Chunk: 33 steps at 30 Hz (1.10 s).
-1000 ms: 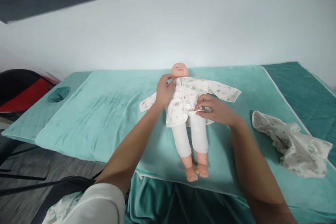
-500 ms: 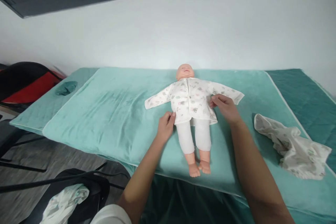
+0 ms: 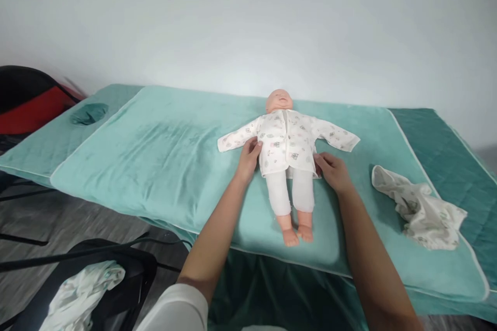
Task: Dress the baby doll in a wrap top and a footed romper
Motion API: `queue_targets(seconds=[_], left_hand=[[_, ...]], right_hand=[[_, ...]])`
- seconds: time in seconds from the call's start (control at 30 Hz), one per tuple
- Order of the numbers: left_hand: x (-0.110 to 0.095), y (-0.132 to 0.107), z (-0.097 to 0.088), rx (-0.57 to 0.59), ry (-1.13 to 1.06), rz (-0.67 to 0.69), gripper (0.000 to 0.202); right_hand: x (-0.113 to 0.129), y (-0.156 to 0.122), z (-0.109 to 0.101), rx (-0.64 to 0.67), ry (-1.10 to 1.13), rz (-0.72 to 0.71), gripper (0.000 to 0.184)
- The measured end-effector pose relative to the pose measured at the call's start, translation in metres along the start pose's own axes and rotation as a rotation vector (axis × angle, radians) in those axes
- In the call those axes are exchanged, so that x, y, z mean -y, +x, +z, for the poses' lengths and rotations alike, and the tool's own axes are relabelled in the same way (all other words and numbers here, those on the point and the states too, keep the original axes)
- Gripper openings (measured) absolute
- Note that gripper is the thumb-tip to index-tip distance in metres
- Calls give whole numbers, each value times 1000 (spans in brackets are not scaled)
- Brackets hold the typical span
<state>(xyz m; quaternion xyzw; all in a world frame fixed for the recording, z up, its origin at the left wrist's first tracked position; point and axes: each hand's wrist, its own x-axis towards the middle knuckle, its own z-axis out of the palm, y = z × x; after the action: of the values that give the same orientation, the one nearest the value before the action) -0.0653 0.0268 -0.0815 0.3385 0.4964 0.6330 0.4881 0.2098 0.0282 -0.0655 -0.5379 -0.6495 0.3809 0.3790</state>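
A baby doll (image 3: pixel 289 165) lies on its back on a light teal towel (image 3: pixel 163 155), head toward the wall. It wears a white printed jacket (image 3: pixel 287 139) and white trousers (image 3: pixel 292 194), and its feet are bare. My left hand (image 3: pixel 248 158) rests against the jacket's left side just under the sleeve, fingers stretched together. My right hand (image 3: pixel 332 170) is at the jacket's lower right hem, fingers curled onto the cloth.
A crumpled printed white garment (image 3: pixel 421 209) lies on the towel to the right. A darker teal cover (image 3: pixel 454 150) lies beyond it. A black chair (image 3: pixel 128 274) with a pale cloth (image 3: pixel 79 295) stands at the lower left. A red-and-black chair (image 3: pixel 27 108) is at far left.
My left hand went from the doll's collar down to the hem, then up to the jacket's side. My right hand shifted from the waist to the right hem. The jacket now lies flatter.
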Motion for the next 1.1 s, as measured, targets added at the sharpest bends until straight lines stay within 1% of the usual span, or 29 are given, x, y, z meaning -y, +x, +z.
queue_targets(seconds=[0.13, 0.23, 0.3, 0.4, 0.47, 0.53, 0.57, 0.6, 0.73, 0.87, 0.97, 1.1], left_hand=[[3, 4, -3, 65, -188, -79, 46], [2, 3, -7, 100, -266, -117, 46], [1, 4, -8, 121, -281, -129, 46], [-2, 5, -9, 148, -296, -142, 47], [-3, 6, -9, 172, -313, -155, 47], [-3, 6, -11, 188, -324, -161, 47], [-3, 6, -11, 192, -324, -160, 47], [-3, 6, -11, 193, -324, -157, 48], [-5, 4, -11, 218, -305, -135, 52], [-5, 5, -12, 234, -300, -132, 50], [-3, 9, -14, 231, -329, -144, 45], [0, 13, -15, 191, -395, -172, 28]], right_hand=[[-3, 4, 3, -119, 6, 29, 41], [-11, 7, 4, -219, 5, -17, 29], [-13, 8, 5, -260, -31, -136, 24], [-7, 2, 10, -279, -144, -430, 22], [0, -6, 16, -253, -230, -589, 31], [7, -14, 23, -204, -290, -657, 44], [10, -17, 26, -185, -310, -666, 47], [12, -20, 28, -177, -327, -666, 45], [12, -22, 28, -182, -325, -669, 13], [8, -22, 21, -116, -186, -622, 3], [11, -22, 19, -128, -107, -592, 4], [26, -10, 23, -217, -74, -566, 9]])
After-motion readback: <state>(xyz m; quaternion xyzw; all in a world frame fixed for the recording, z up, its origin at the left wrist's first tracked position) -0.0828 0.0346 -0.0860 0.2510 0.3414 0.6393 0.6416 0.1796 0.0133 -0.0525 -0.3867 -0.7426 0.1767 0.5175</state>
